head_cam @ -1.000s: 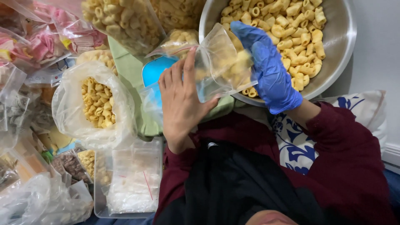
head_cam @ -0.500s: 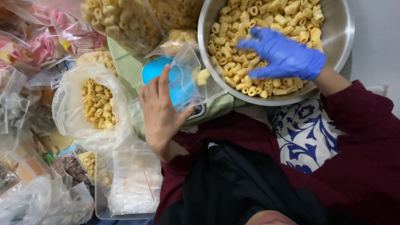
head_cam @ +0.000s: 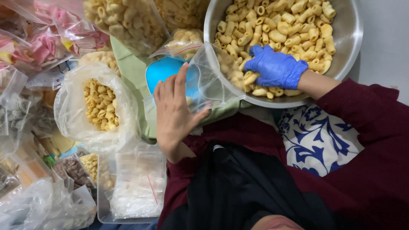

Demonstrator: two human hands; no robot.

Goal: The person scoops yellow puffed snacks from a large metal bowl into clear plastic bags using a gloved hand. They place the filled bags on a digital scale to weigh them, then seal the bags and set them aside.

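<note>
My left hand (head_cam: 174,111), bare, holds a small clear plastic bag (head_cam: 213,76) open against the rim of a large steel bowl (head_cam: 349,38). The bag holds a few pale macaroni-shaped snack pieces. My right hand (head_cam: 276,68), in a blue glove, lies inside the bowl, closed around a handful of the yellow snack pieces (head_cam: 272,21) next to the bag's mouth. A blue scale top (head_cam: 164,70) sits under the bag.
A large open bag of the same snack (head_cam: 99,104) stands to the left. Filled bags (head_cam: 128,21) lie at the top, pink snack packs (head_cam: 38,38) at the far left. A clear tray of empty zip bags (head_cam: 138,183) sits below.
My right hand drew back toward the near side of the bowl and closed on snack pieces. My left hand tilted the bag's mouth up to the bowl's rim.
</note>
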